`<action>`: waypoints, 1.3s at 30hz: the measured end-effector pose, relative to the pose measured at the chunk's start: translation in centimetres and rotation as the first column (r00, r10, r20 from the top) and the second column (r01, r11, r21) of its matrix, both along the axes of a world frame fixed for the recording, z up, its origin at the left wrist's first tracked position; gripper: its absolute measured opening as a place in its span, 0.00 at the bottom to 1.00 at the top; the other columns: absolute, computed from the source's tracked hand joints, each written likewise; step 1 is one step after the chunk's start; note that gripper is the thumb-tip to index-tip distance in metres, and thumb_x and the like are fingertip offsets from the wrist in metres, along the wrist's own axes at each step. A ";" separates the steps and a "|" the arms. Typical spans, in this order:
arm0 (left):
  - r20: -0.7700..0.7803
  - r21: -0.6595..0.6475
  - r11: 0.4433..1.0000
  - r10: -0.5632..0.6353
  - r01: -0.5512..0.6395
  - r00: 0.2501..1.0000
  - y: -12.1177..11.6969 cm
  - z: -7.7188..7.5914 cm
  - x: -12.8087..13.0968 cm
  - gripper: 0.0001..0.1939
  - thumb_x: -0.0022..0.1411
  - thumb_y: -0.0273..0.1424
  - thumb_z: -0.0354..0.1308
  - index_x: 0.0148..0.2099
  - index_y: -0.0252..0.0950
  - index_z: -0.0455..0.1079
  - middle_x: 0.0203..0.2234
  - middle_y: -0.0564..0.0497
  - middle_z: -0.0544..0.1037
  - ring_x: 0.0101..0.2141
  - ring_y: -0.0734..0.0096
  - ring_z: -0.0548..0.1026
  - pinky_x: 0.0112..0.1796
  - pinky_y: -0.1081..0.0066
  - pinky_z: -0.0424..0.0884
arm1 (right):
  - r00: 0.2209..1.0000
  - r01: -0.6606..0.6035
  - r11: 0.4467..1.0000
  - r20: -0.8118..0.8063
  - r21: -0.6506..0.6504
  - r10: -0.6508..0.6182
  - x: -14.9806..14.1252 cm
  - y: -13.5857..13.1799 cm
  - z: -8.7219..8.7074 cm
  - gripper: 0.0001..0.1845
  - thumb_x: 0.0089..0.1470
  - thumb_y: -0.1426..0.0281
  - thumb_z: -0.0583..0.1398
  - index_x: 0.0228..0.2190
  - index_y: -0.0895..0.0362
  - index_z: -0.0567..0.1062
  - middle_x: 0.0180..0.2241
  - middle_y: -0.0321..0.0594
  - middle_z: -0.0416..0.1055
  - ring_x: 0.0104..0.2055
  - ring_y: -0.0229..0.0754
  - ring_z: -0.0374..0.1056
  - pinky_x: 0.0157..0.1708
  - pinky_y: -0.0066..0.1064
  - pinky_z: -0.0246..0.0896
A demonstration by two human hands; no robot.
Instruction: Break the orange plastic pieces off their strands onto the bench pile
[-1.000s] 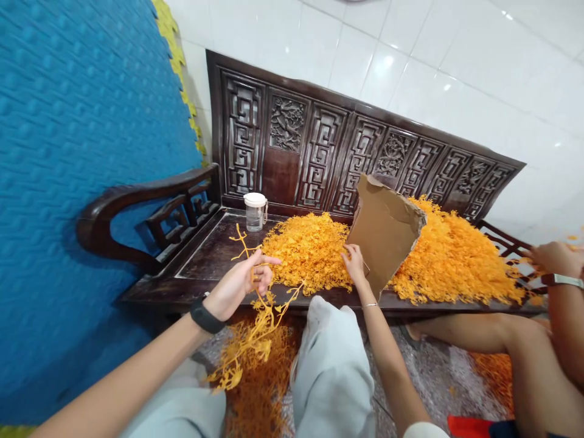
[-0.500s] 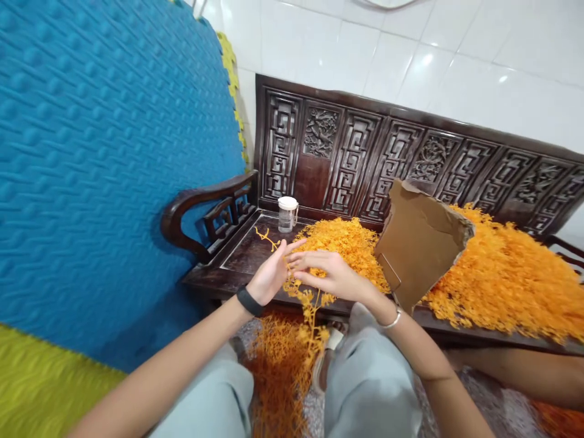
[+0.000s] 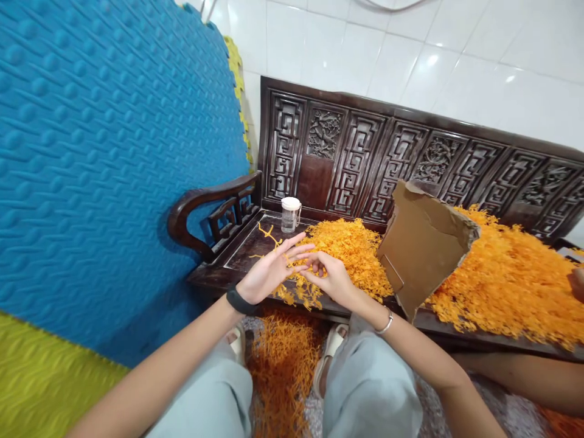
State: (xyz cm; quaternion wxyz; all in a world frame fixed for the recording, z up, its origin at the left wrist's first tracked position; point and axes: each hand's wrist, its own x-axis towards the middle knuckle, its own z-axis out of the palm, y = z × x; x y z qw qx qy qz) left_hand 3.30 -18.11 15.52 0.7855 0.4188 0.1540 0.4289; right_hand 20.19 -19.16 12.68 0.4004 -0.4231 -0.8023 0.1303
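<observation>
My left hand (image 3: 264,277), with a black band on its wrist, is above the front of the bench seat. Its fingers are long and nearly straight, with an orange plastic sprig (image 3: 272,234) held across them. Thin bare stems of the sprig stick out on the far left side, while leafy tufts hang beneath the fingers. My right hand (image 3: 332,277), wearing a bangle, meets the left fingertips with thumb and fingers pinched on the sprig; the exact piece between them is hidden. Behind both hands lies a pile of orange sprigs (image 3: 353,243).
A lidded clear cup (image 3: 291,216) stands on the dark carved bench (image 3: 246,252). A bent cardboard sheet (image 3: 424,237) separates the near pile from a larger orange pile (image 3: 506,280). Another person's hand (image 3: 578,283) is at the right edge. Orange stems (image 3: 285,371) cover the floor between my feet.
My right hand's fingers have bent from stretched to pinched. The leafy strand that hung low below my hands is higher now, and another stem shows left of my left hand.
</observation>
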 end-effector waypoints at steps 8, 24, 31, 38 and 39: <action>0.004 0.023 0.999 -0.034 0.034 0.999 0.6 0.1 -0.9 0.21 0.65 0.34 0.39 0.55 0.29 0.59 0.43 0.38 0.73 0.41 0.60 0.72 0.42 0.61 0.66 | 0.999 -0.029 0.994 0.031 0.104 0.026 0.7 -0.3 0.7 0.11 0.50 0.65 0.58 0.34 0.58 0.68 0.31 0.39 0.63 0.32 0.36 0.60 0.34 0.28 0.58; 0.098 -0.008 0.999 0.053 -0.053 0.994 0.5 0.9 -1.8 0.24 0.64 0.33 0.39 0.58 0.24 0.53 0.34 0.37 0.77 0.35 0.61 0.75 0.39 0.64 0.68 | 0.968 -0.249 0.843 -0.145 -0.476 0.204 1.2 -0.6 0.8 0.16 0.47 0.60 0.59 0.24 0.62 0.74 0.17 0.32 0.62 0.18 0.29 0.53 0.19 0.23 0.48; 0.077 0.028 1.000 0.004 -0.006 0.997 0.7 0.4 -1.9 0.24 0.63 0.31 0.39 0.58 0.23 0.52 0.31 0.38 0.78 0.32 0.62 0.75 0.39 0.64 0.67 | 0.912 -0.375 0.735 -0.369 -0.565 0.181 1.3 -0.5 1.1 0.19 0.50 0.59 0.56 0.27 0.63 0.76 0.17 0.33 0.64 0.15 0.27 0.54 0.17 0.21 0.47; 0.010 0.126 0.992 -0.011 0.010 1.000 0.6 0.1 -2.1 0.23 0.63 0.33 0.40 0.57 0.25 0.53 0.32 0.40 0.77 0.34 0.62 0.74 0.40 0.65 0.65 | 0.849 -0.464 0.687 -0.502 -0.559 0.165 0.6 0.0 0.8 0.18 0.50 0.60 0.57 0.26 0.63 0.76 0.17 0.33 0.64 0.15 0.26 0.55 0.17 0.22 0.46; 0.004 0.148 0.989 0.009 -0.009 1.000 0.5 0.1 -2.2 0.23 0.62 0.33 0.42 0.57 0.26 0.53 0.33 0.40 0.77 0.35 0.62 0.74 0.41 0.65 0.65 | 0.842 -0.467 0.695 -0.515 -0.546 0.161 0.6 0.1 0.8 0.16 0.49 0.61 0.57 0.26 0.63 0.76 0.17 0.33 0.64 0.16 0.26 0.55 0.18 0.21 0.47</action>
